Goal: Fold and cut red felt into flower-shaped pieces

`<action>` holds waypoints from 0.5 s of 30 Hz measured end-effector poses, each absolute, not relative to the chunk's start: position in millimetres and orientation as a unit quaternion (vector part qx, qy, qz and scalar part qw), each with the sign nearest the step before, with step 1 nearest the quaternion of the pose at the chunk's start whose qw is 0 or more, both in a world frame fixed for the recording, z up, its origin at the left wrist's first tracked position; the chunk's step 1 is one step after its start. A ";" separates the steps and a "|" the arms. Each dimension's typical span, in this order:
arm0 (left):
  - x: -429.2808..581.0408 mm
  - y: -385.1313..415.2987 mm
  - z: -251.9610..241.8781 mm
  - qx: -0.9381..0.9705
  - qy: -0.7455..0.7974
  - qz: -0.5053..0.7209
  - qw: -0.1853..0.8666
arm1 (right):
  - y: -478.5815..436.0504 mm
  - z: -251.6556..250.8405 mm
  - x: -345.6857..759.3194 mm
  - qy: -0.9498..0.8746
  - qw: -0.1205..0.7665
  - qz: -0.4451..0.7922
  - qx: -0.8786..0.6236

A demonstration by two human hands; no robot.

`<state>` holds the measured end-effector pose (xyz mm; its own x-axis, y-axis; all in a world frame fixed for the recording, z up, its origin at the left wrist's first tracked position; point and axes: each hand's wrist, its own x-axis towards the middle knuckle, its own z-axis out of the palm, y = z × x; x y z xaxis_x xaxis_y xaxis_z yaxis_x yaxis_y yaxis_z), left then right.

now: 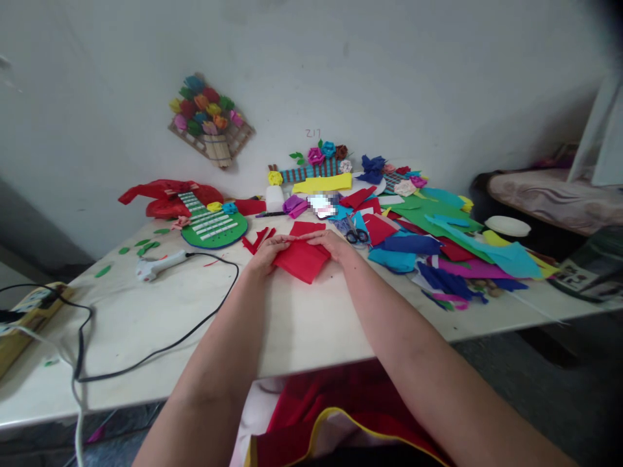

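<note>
The yellow-edged red cloth [289, 425] lies nearest us, and beyond it our left hand [270, 251] and right hand [331, 242] pinch a red sheet [305, 261] over the table [311, 327], apparently folding it, which likely calls next for even finger pressure.

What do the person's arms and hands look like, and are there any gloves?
No gloves: the left hand and right hand are bare. The arms show no sleeves. Below them is dark red cloth with yellow edging.
</note>
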<state>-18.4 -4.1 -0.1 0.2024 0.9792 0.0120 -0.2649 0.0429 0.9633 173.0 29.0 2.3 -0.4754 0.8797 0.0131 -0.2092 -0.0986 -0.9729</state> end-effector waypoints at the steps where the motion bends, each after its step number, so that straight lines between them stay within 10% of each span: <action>1: -19.1 -3.3 -1.0 0.476 0.378 0.505 0.613 | 29.3 2.0 173.2 -0.536 0.405 0.671 -0.313; 15: -18.1 -6.6 1.0 0.483 0.388 0.510 0.597 | 29.2 1.7 173.9 -0.554 0.411 0.649 -0.321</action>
<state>-18.1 -6.6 1.0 0.1794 0.9833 0.0305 -0.2338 0.0125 0.9722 173.9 29.2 1.7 -0.4569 0.8887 0.0386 -0.1787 -0.0491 -0.9827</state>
